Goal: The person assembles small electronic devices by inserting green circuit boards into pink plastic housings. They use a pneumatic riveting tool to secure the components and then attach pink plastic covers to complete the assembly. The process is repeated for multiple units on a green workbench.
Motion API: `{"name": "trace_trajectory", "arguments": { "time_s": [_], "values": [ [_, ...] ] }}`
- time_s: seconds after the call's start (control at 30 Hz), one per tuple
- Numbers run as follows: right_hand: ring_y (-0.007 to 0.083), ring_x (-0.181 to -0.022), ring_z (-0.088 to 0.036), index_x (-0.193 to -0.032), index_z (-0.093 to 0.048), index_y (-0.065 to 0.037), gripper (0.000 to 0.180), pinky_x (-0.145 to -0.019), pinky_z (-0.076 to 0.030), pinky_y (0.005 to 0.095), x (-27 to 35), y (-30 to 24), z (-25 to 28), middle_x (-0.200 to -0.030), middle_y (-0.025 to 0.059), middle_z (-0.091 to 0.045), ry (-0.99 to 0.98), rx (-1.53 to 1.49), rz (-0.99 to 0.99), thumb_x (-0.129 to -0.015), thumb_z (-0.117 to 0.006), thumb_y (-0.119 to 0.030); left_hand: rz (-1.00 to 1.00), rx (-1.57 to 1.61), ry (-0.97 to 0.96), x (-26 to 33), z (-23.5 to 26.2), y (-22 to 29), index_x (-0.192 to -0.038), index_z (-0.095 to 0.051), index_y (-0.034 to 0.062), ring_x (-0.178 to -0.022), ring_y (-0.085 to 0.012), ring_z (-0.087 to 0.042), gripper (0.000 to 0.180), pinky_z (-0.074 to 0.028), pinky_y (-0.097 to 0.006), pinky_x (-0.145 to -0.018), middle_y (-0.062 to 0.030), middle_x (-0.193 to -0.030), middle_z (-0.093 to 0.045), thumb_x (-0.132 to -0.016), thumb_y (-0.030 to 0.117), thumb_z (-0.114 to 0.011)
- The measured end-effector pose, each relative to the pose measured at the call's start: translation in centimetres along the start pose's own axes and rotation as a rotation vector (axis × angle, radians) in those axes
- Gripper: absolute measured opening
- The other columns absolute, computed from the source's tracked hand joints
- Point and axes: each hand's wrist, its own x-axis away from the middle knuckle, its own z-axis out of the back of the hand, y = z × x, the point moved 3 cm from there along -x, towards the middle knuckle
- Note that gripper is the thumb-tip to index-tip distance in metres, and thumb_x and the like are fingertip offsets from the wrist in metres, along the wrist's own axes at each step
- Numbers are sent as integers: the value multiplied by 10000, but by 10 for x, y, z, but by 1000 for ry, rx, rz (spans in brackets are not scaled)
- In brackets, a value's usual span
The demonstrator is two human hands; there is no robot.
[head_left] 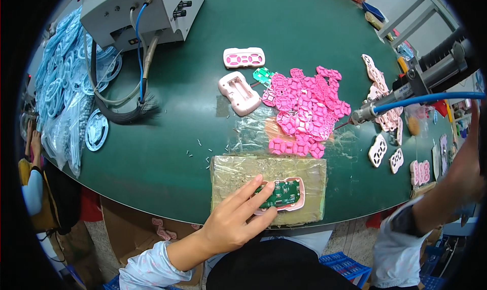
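A green circuit board [288, 192] sits inside a pink game-controller-like shell [303, 198], which lies on a worn, tape-covered block [314, 171] at the table's near edge. My left hand [234, 221] reaches over the left end of this shell, with fingers at the board's upper side and the thumb at its lower side. At the far right, my right hand [475, 117] is raised beside a tool on an arm with a blue hose [431, 97]. The picture's dark rim cuts it off, so its fingers are hidden. The tool's thin tip points towards the pink button pads.
Pink button pads [304, 102] are heaped beyond the block. Left of them lie an open pale shell [239, 93] and a closed one [244, 58]. Small screws [199, 143] are scattered nearby. A grey machine [142, 11] and light-blue rings [66, 67] occupy the left side.
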Motion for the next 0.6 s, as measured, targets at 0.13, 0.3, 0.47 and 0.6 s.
{"name": "trace_trajectory", "arguments": {
  "time_s": [0.13, 0.3, 0.47, 0.6],
  "values": [
    [224, -831, -605, -973, -676, -50, 334, -687, -497, 340, 114, -21, -45, -957, 83, -639, -830, -13, -205, -667, -810, -64, 26, 6, -7, 5, -1, -2, -926, -707, 89, -1116, -383, -629, 211, -574, -401, -841, -189, -1211, -635, -716, 67, -711],
    [218, -797, -582, -853, -669, -109, 224, -650, -490, 337, 165, -12, -80, -890, 38, -580, -1111, -89, -153, -688, -817, -140, 13, -5, -22, -3, 5, 2, -911, -705, 85, -1127, -381, -624, 234, -574, -403, -855, -181, -1214, -634, -684, 28, -708],
    [282, -843, -579, -833, -597, -71, 190, -689, -497, 404, 173, -17, -90, -898, 86, -545, -1238, -11, -240, -747, -749, -146, 49, 41, -38, -4, 2, 0, -936, -714, 86, -1148, -389, -609, 273, -566, -408, -882, -174, -1227, -626, -681, -9, -689],
    [281, -844, -590, -887, -638, -76, 180, -695, -497, 404, 170, -10, -91, -885, 86, -547, -1308, -130, -478, -776, -744, -169, 63, 70, -54, -2, 3, -2, -964, -724, 96, -1173, -392, -592, 303, -560, -410, -899, -179, -1250, -611, -683, -11, -687]
  ]
}}
